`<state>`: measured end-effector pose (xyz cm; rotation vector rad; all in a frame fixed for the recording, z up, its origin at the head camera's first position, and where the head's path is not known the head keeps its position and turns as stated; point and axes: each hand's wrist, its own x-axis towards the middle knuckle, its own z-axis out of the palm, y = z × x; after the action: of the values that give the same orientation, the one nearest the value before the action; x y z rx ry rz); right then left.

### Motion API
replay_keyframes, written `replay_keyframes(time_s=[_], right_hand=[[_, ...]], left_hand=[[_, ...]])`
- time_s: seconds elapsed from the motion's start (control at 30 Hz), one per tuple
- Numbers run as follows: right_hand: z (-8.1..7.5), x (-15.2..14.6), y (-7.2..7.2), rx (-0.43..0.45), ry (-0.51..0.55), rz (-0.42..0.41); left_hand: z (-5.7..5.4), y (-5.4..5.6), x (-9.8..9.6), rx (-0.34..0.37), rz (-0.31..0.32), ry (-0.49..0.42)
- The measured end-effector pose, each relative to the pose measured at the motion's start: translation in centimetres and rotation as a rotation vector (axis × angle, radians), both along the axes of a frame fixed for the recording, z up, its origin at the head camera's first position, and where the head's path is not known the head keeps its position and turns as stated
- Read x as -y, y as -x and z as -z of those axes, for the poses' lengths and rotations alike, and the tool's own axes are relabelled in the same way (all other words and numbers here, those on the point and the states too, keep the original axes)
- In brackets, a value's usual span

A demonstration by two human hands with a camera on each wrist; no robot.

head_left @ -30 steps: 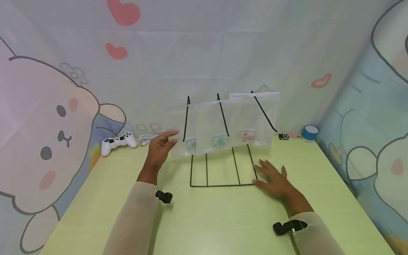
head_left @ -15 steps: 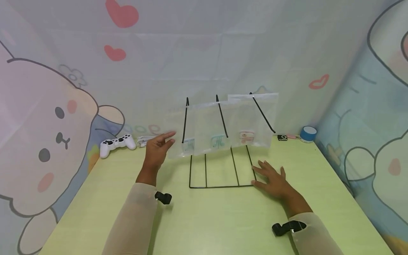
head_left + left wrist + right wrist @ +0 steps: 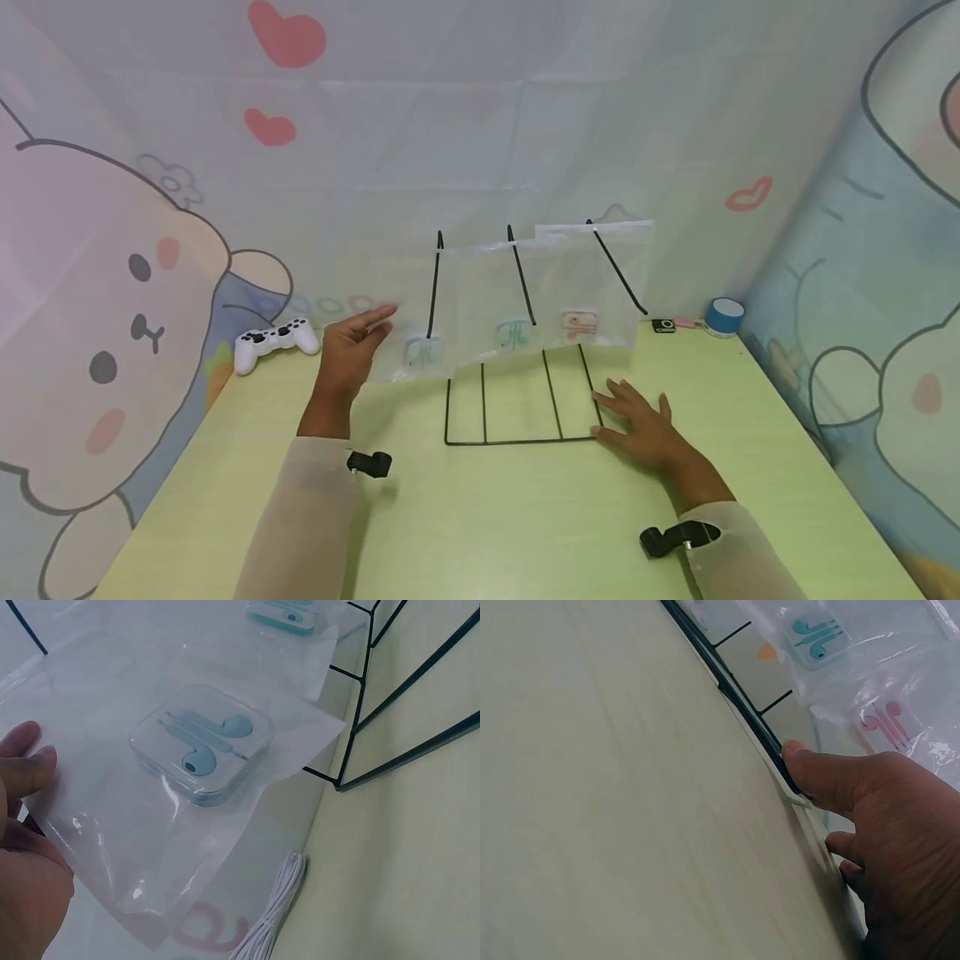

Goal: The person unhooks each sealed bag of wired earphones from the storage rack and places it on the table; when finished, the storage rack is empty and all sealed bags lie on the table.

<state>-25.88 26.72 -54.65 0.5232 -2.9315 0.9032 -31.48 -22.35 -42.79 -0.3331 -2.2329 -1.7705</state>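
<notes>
A black wire rack [image 3: 522,442] stands on the table with three prongs, and from each hangs a clear plastic bag holding a square earphone case. My left hand [image 3: 347,354] pinches the outer edge of the left bag [image 3: 97,697] between thumb and fingers. Blue earphones [image 3: 199,742] show in its case. The middle bag [image 3: 487,292] holds another blue case [image 3: 513,335], and the right bag [image 3: 622,275] a red one [image 3: 580,324]. With spread fingers, my right hand [image 3: 641,425] rests at the rack base's front right corner, its thumb on the rod.
A white game controller [image 3: 276,343] lies at the back left, beside a bundled white cable [image 3: 270,919]. Toward the back right are a small black device [image 3: 663,326], a pink item [image 3: 684,322] and a blue-and-white roll [image 3: 724,317]. A printed cloth backdrop [image 3: 450,125] rises behind the table.
My left hand has moved left, drawing the left bag outward, so its blue case has come out from behind the middle bag. The right hand has stayed on the rack base.
</notes>
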Motion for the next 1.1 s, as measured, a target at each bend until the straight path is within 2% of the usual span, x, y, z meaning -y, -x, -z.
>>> replay_keyframes(time_s=[0.17, 0.4, 0.6, 0.8, 0.97, 1.1], right_hand=[[0.0, 0.1, 0.0, -0.009, 0.0, 0.0], [-0.2, 0.1, -0.2, -0.007, 0.008, 0.002], [-0.1, 0.0, -0.1, 0.003, -0.019, 0.005], [-0.2, -0.1, -0.1, 0.0, -0.023, 0.007], [-0.2, 0.1, -0.2, 0.005, -0.023, 0.007], [-0.4, 0.2, -0.2, 0.005, -0.027, 0.008]], left_hand=[[-0.6, -0.5, 0.6, -0.004, 0.011, 0.028], [-2.0, -1.4, 1.2, -0.069, 0.039, 0.153], [-2.7, -2.1, 1.6, -0.081, 0.04, 0.23], [-3.0, -3.1, 1.2, -0.105, 0.048, 0.231], [-2.8, -3.7, 1.0, -0.149, 0.016, 0.243], [-2.7, -4.2, 1.1, -0.135, 0.004, 0.227]])
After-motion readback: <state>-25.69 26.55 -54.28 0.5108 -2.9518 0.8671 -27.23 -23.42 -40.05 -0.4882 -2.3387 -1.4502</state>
